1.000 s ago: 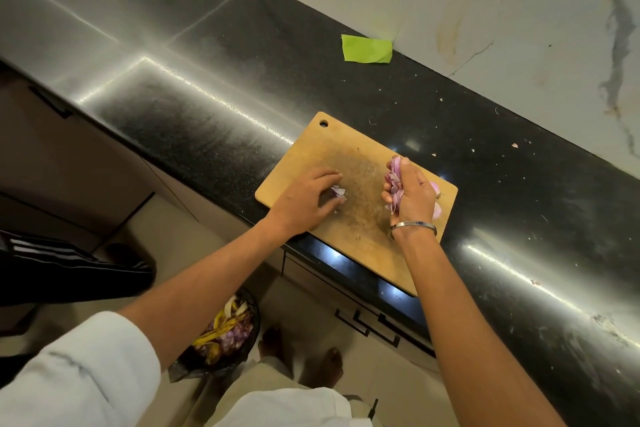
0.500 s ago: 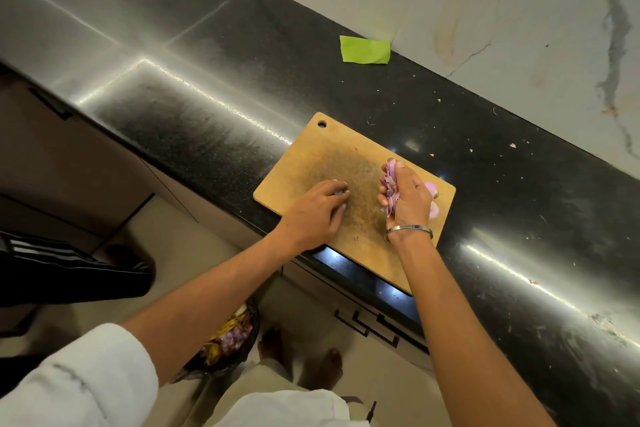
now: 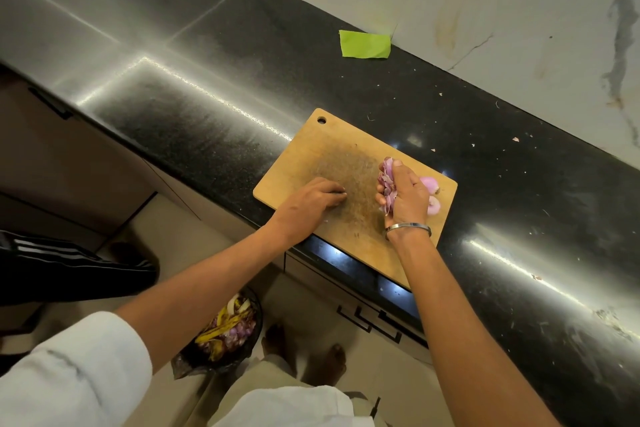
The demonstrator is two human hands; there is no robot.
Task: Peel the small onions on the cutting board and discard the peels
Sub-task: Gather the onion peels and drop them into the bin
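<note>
On the black counter: a tan wooden cutting board (image 3: 332,152), one corner over the edge.
Right hand (image 3: 403,192): fingers curled round a bunch of purple onion peels (image 3: 387,184).
Left hand (image 3: 313,199): palm down on the board, fingers bent; whether it holds anything cannot be told.
Two peeled pink onions (image 3: 431,192): on the board, just beyond the right hand.
Floor: a dark bin of scraps (image 3: 225,333).

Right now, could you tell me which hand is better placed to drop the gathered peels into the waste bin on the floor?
The right hand: it already grips the bunch of purple peels, while the left hand rests curled on the cutting board. The bin does sit lower left, though.
</note>
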